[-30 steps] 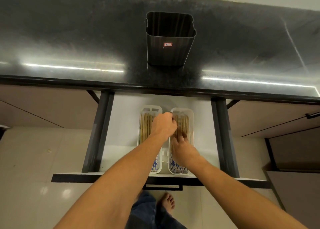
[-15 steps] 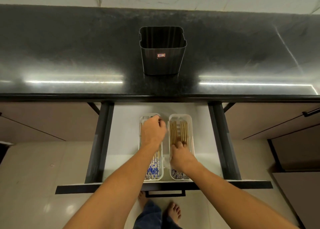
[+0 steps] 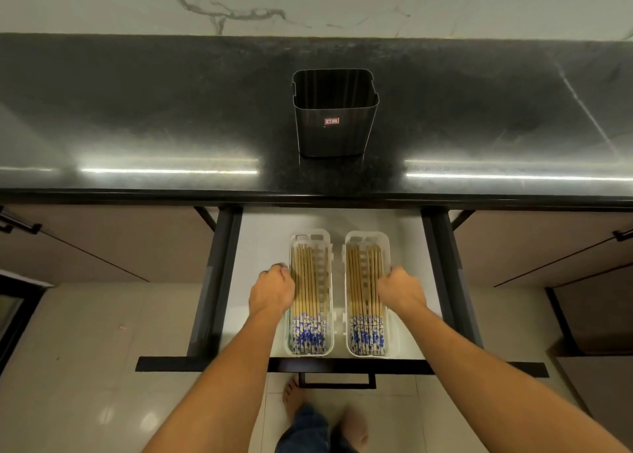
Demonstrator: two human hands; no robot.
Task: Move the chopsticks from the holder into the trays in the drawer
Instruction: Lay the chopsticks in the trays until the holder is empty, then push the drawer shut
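The dark, square chopstick holder [image 3: 334,134] stands on the black counter, and nothing shows inside it. Below, the open drawer [image 3: 260,243] holds two white trays side by side. The left tray [image 3: 310,235] and the right tray [image 3: 363,237] each carry several wooden chopsticks [image 3: 306,281] with blue-and-white ends toward me. My left hand [image 3: 272,291] is curled against the left tray's outer wall. My right hand [image 3: 400,290] is curled over the right tray's outer rim, hiding some chopsticks [image 3: 359,281] there.
The black countertop [image 3: 137,127] runs the full width, with a marble wall behind. Dark drawer rails [image 3: 215,274] flank the drawer, and its handle [image 3: 337,382] points at me. Closed cabinet fronts sit at either side. My bare foot [image 3: 294,398] is on the tiled floor below.
Both hands moved apart from the middle of the trays to their outer sides. The trays now sit a little apart, and the chopsticks lie uncovered.
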